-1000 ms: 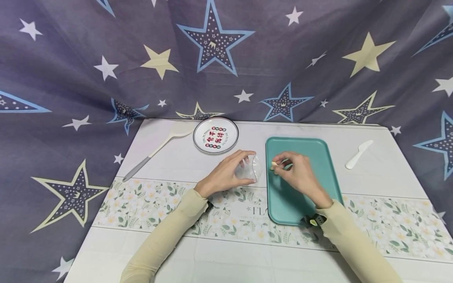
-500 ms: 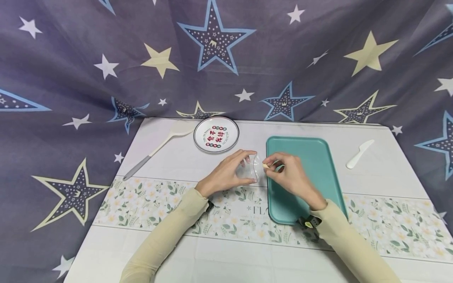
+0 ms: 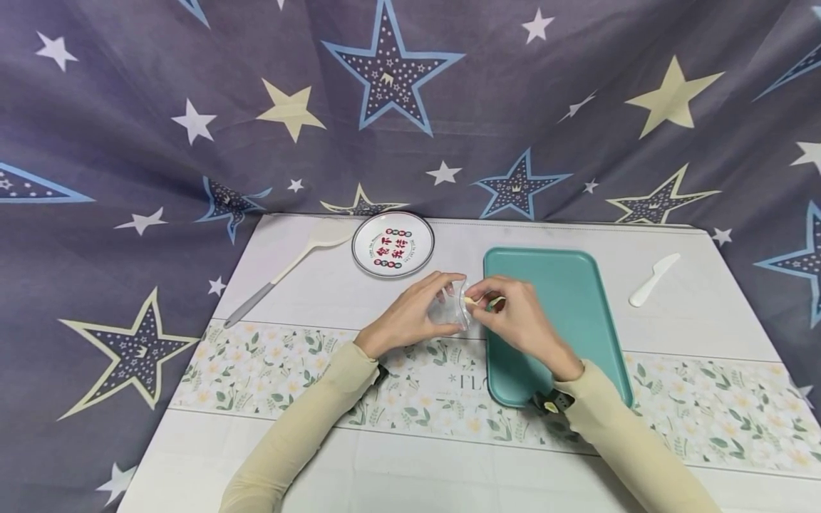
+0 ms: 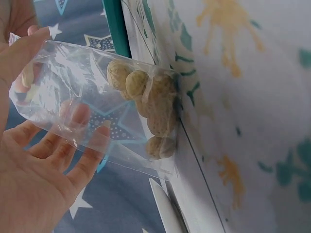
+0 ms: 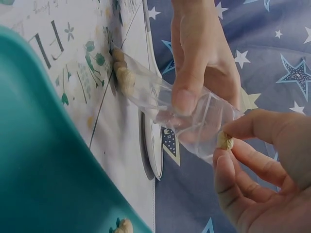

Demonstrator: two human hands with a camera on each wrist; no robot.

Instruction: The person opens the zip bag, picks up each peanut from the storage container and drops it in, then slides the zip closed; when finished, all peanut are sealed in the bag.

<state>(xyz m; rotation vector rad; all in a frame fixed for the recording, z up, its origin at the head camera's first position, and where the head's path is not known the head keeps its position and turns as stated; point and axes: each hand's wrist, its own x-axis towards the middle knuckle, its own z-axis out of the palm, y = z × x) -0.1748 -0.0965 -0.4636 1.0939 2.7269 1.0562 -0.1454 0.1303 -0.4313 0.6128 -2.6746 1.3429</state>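
Observation:
My left hand (image 3: 407, 310) holds a clear plastic bag (image 4: 82, 73) upright, thumb and fingers on either side near its open mouth. Several peanuts in their shells (image 4: 160, 116) lie at the bottom of the bag, close over the tablecloth. Between thumb and fingertips of my right hand (image 3: 519, 313) is a single peanut (image 5: 225, 141), right at the mouth of the bag. The teal tray (image 3: 551, 356) lies under my right hand and wrist; at its edge in the right wrist view another peanut (image 5: 125, 226) shows. My right hand hides part of the tray in the head view.
Behind my left hand sits a white plate (image 3: 393, 244) with red lettering. To its left lies a large spoon (image 3: 288, 267) with a grey handle end. A white plastic knife (image 3: 654, 280) is right of the tray. A star-patterned curtain (image 3: 462, 107) hangs behind the table.
My right hand has moved left from over the tray, carrying the peanut to the bag's mouth. The left hand and the bag have stayed in place.

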